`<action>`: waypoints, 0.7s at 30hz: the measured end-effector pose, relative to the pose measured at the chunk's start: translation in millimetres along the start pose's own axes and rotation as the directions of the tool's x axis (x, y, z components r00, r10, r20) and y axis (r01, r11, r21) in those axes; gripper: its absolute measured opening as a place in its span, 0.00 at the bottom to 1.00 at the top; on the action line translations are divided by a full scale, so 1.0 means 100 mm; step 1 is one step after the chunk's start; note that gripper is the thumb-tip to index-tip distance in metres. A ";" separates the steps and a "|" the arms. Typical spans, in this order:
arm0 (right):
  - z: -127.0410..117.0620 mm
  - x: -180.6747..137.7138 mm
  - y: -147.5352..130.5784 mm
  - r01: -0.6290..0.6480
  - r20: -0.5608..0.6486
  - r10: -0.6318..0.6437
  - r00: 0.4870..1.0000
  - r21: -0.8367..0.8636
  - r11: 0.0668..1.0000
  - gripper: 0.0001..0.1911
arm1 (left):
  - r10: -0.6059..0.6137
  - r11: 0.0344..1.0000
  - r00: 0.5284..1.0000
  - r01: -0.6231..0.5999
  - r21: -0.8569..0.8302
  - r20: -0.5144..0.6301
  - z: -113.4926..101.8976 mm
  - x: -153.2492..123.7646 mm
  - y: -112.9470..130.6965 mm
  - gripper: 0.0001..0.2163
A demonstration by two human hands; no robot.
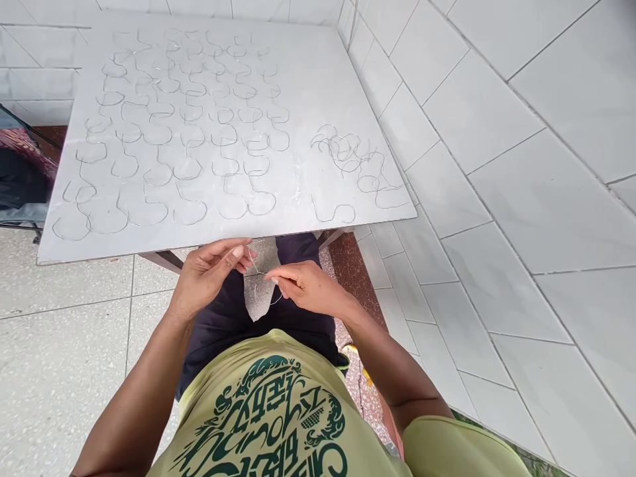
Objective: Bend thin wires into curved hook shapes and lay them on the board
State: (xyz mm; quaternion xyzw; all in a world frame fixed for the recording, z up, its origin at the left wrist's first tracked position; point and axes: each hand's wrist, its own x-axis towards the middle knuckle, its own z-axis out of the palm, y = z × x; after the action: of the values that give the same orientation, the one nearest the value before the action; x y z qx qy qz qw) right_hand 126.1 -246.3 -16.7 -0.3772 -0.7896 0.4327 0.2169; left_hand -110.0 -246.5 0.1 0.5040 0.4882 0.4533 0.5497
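Note:
A thin, pale wire (256, 265) runs between my two hands, just below the near edge of the white table. My left hand (213, 268) pinches its upper end between thumb and fingers. My right hand (303, 285) grips it lower down, and a curved length of the wire hangs below those fingers over my lap. On the table lie rows of thin wires bent into S-like curves (191, 209). One separate bent wire (334, 217) rests near the front right edge, in front of a loose tangle of curved wires (348, 152).
The white tabletop (308, 79) stands directly ahead, its front edge close to my hands. A tiled wall (477, 218) runs along the right side. At the far left a dark chair-like frame holds cloth (22, 165). Speckled floor (64, 331) shows below.

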 end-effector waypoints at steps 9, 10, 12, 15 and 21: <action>-0.09 -0.02 -0.10 0.014 -0.048 -0.021 0.999 -0.130 0.991 0.15 | -0.037 0.999 0.996 0.039 0.031 -0.081 0.10 -0.13 -0.06 0.20; -0.10 -0.02 -0.12 0.014 -0.045 -0.020 0.999 -0.147 0.989 0.14 | -0.035 0.998 0.997 0.039 0.045 -0.072 0.11 -0.13 -0.05 0.20; -0.12 -0.01 -0.15 0.008 -0.045 -0.017 0.999 -0.185 0.983 0.14 | -0.041 0.997 0.998 0.044 0.056 -0.051 0.13 -0.14 -0.03 0.20; -0.14 0.01 -0.18 0.002 -0.044 -0.013 0.999 -0.239 0.971 0.14 | -0.070 0.997 0.998 0.069 0.039 0.011 0.15 -0.16 -0.04 0.19; -0.13 0.05 -0.15 0.009 -0.067 -0.031 0.997 -0.310 0.951 0.14 | -0.119 0.993 0.990 0.118 0.009 0.071 0.16 -0.28 -0.23 0.13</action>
State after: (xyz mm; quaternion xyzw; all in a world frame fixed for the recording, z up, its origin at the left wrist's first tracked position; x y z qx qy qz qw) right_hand 125.3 -240.4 2.6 -0.4138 -0.8432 0.2876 0.1874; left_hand -97.5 -278.4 -20.6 0.4913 0.4984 0.4004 0.5916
